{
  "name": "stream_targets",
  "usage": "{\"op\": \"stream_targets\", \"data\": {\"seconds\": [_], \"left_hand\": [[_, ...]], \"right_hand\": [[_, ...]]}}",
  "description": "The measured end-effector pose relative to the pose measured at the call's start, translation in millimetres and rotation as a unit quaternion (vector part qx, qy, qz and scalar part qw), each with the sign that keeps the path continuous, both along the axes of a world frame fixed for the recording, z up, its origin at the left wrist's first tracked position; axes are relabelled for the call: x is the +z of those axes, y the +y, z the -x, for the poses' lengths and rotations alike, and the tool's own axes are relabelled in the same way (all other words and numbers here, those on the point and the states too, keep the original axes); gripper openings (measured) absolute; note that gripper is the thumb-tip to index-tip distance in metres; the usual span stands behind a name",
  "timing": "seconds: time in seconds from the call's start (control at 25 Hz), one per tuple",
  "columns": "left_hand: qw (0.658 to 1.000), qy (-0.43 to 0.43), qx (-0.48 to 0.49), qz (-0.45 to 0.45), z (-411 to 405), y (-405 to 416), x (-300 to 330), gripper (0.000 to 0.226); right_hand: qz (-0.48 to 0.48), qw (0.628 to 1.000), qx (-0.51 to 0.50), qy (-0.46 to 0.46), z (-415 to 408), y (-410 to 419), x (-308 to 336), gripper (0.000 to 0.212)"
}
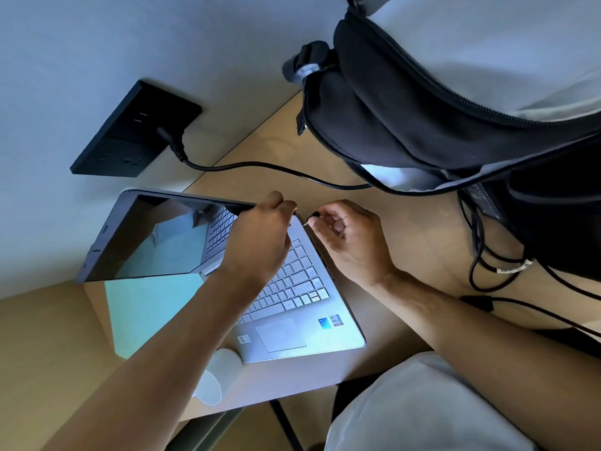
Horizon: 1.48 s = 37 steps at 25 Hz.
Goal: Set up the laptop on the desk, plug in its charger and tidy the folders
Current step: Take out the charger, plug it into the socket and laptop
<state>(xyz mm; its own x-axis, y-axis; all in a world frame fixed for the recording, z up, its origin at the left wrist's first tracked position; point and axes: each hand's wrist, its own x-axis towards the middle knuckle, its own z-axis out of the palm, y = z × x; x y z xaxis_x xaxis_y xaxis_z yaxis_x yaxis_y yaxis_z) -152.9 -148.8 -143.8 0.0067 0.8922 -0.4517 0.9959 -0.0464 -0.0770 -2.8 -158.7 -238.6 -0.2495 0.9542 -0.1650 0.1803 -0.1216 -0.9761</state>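
A silver laptop (292, 333) stands open on the wooden desk (419, 242), its dark screen (153, 236) leaning toward the wall. My left hand (260, 236) grips the screen's top right corner. My right hand (351, 239) pinches the small black charger plug (313, 216), its metal tip just off the laptop's right rear edge. The black charger cable (260, 166) runs from a black wall socket panel (136, 131) across the desk and under the backpack. A pale green folder (153, 314) lies flat under the laptop's left side.
A large black backpack (439, 102) lies open on the desk at the back right, with loose black cables (487, 268) hanging beside it. A white cup (218, 375) lies tipped at the desk's front edge, near the laptop's front corner. My knee in light cloth (422, 405) is below the desk.
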Motion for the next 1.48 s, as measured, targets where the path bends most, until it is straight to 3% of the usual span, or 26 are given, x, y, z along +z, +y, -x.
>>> {"op": "stream_targets", "data": {"seconds": [0.48, 0.76, 0.92, 1.16, 1.48], "left_hand": [[0.995, 0.050, -0.007, 0.082, -23, 16, -12, 0.020], [0.992, 0.083, -0.007, 0.096, -33, 24, -18, 0.018], [0.992, 0.087, -0.004, 0.093, -33, 30, -23, 0.021], [0.991, 0.089, -0.015, 0.100, -35, 30, -30, 0.026], [0.992, 0.080, -0.031, 0.091, -34, 27, -34, 0.032]], "right_hand": [[0.035, 0.995, -0.041, -0.079, 8, -10, -14, 0.014], [0.050, 0.994, -0.036, -0.085, 13, -24, -16, 0.030], [0.047, 0.994, 0.004, -0.098, 15, -18, -21, 0.035], [-0.020, 0.964, 0.047, -0.260, 4, -12, -15, 0.040], [-0.011, 0.962, 0.083, -0.261, 1, -4, -19, 0.032]]}}
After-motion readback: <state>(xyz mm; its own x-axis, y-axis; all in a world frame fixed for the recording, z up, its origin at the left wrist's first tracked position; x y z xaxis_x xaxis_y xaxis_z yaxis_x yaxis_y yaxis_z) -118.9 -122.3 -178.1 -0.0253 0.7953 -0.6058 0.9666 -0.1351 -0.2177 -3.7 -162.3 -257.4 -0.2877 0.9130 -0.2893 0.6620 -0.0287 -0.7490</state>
